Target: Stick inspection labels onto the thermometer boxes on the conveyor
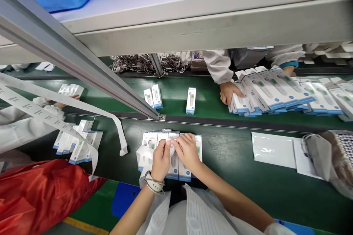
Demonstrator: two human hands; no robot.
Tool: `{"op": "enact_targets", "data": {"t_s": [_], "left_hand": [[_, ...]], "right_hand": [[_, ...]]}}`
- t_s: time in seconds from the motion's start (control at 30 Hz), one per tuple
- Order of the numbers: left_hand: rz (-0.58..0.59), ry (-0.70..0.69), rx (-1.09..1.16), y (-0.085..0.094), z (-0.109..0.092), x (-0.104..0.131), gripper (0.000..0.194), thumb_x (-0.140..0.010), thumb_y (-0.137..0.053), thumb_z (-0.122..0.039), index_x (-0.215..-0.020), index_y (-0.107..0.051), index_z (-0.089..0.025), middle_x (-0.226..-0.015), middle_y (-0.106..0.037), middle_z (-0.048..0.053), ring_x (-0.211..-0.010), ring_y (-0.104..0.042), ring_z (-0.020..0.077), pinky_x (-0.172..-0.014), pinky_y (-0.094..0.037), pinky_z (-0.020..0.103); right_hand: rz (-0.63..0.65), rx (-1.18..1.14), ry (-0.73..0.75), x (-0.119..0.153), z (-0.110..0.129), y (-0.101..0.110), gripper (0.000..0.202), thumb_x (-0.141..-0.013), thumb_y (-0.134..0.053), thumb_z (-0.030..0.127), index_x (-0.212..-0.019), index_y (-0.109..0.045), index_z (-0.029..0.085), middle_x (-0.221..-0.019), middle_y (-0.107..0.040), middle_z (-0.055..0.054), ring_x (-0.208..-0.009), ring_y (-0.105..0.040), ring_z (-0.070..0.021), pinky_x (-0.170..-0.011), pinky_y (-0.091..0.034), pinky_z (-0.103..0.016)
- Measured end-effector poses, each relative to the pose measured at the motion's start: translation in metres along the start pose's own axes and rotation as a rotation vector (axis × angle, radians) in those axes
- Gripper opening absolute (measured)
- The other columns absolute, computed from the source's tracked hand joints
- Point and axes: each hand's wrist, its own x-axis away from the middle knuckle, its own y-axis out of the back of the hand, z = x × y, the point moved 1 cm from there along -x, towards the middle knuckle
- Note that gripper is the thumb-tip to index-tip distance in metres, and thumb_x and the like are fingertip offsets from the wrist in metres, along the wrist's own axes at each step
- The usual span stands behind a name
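Both hands meet over a row of white and blue printed boxes [184,174] lying side by side on the green work surface in front of me. My left hand [160,158], with a white band on the wrist, is closed on a white paper label strip [145,152] that hangs down its left side. Thumb and fingers of my right hand [188,151] are pinched against the left fingertips. Whatever lies between the right fingers is small and mostly hidden. Green device pictures show on the box fronts, partly covered by my hands.
A long printed label strip [52,121] hangs at left beside a metal post [91,58]. Across, a co-worker's hand [230,93] touches stacked boxes [271,90]. More boxes [82,143] lie at left near a person in red. White sheets [273,150] lie right; a shelf [193,22] overhangs.
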Motion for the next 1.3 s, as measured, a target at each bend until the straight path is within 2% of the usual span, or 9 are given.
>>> {"op": "enact_targets", "data": {"t_s": [0.13,0.27,0.6,0.77,0.93,1.03,1.13,1.23,1.3], "left_hand": [[0.055,0.248,0.155,-0.013,0.016,-0.015,0.030,-0.078,-0.048,-0.044,-0.063,-0.046,-0.018,-0.053,-0.047,-0.003,-0.052,-0.047,0.0120,-0.055,-0.038,0.024],[0.121,0.514,0.335,-0.023,0.022,-0.024,0.030,-0.073,-0.053,-0.046,-0.068,-0.047,-0.018,-0.047,-0.054,0.000,-0.043,-0.054,0.0161,-0.046,-0.040,0.026],[-0.003,0.576,0.298,-0.033,0.018,-0.031,0.030,-0.069,-0.058,-0.044,-0.061,-0.049,-0.017,-0.039,-0.052,-0.002,-0.031,-0.048,0.0134,-0.034,-0.037,0.024],[-0.098,0.622,0.319,-0.024,0.023,-0.023,0.037,-0.065,-0.061,-0.050,-0.057,-0.050,-0.016,-0.040,-0.048,-0.004,-0.032,-0.045,0.0115,-0.033,-0.039,0.024],[-0.149,0.597,0.335,-0.010,0.022,-0.014,0.039,-0.064,-0.062,-0.052,-0.058,-0.050,-0.015,-0.041,-0.046,-0.005,-0.035,-0.043,0.0098,-0.036,-0.041,0.024],[-0.114,0.555,0.359,-0.006,0.016,-0.009,0.039,-0.066,-0.059,-0.053,-0.061,-0.050,-0.016,-0.045,-0.046,-0.004,-0.038,-0.044,0.0099,-0.039,-0.041,0.024],[-0.045,0.431,0.372,-0.005,0.005,-0.004,0.035,-0.072,-0.054,-0.052,-0.065,-0.050,-0.018,-0.051,-0.047,-0.004,-0.045,-0.045,0.0096,-0.042,-0.040,0.022],[0.008,0.237,0.276,-0.005,-0.006,0.002,0.032,-0.077,-0.050,-0.047,-0.064,-0.047,-0.018,-0.058,-0.047,-0.004,-0.053,-0.044,0.0096,-0.049,-0.038,0.021],[0.026,0.114,0.173,-0.006,-0.012,0.006,0.031,-0.079,-0.049,-0.043,-0.061,-0.047,-0.018,-0.059,-0.045,-0.003,-0.055,-0.042,0.0098,-0.054,-0.037,0.021]], "right_hand": [[0.012,0.076,0.007,-0.002,-0.027,-0.001,0.020,-0.088,-0.041,0.031,-0.086,-0.056,0.019,-0.091,-0.057,-0.005,-0.093,-0.046,-0.0195,-0.088,-0.029,-0.038],[0.070,0.089,0.060,-0.002,-0.052,0.002,0.026,-0.087,-0.038,0.024,-0.108,-0.051,0.016,-0.105,-0.054,-0.009,-0.101,-0.044,-0.0208,-0.091,-0.030,-0.039],[0.329,0.192,0.329,-0.012,-0.065,0.009,0.052,-0.080,-0.043,0.012,-0.129,-0.038,0.029,-0.111,-0.050,-0.008,-0.100,-0.044,-0.0220,-0.098,-0.019,-0.049],[0.343,0.234,0.346,-0.016,-0.065,0.011,0.040,-0.086,-0.043,0.027,-0.125,-0.043,0.031,-0.113,-0.050,-0.009,-0.103,-0.042,-0.0236,-0.097,-0.018,-0.050],[0.445,0.247,0.267,-0.037,-0.070,0.003,0.047,-0.080,-0.045,0.055,-0.116,-0.054,0.026,-0.102,-0.054,-0.009,-0.100,-0.044,-0.0245,-0.093,-0.025,-0.048],[0.454,0.255,0.236,-0.044,-0.070,0.004,0.048,-0.074,-0.046,0.063,-0.100,-0.063,0.026,-0.100,-0.055,-0.008,-0.101,-0.044,-0.0255,-0.095,-0.020,-0.052],[0.269,0.171,0.188,-0.034,-0.054,0.014,0.041,-0.081,-0.045,0.054,-0.106,-0.059,0.024,-0.106,-0.054,-0.008,-0.104,-0.044,-0.0241,-0.099,-0.017,-0.052],[0.149,-0.159,0.094,-0.011,-0.028,0.022,0.033,-0.088,-0.040,0.037,-0.116,-0.047,0.022,-0.100,-0.057,-0.006,-0.097,-0.049,-0.0190,-0.091,-0.034,-0.040],[0.106,-0.378,-0.009,0.004,-0.013,0.024,0.028,-0.088,-0.039,0.034,-0.112,-0.047,0.023,-0.092,-0.057,-0.004,-0.090,-0.052,-0.0173,-0.082,-0.041,-0.033]]}}
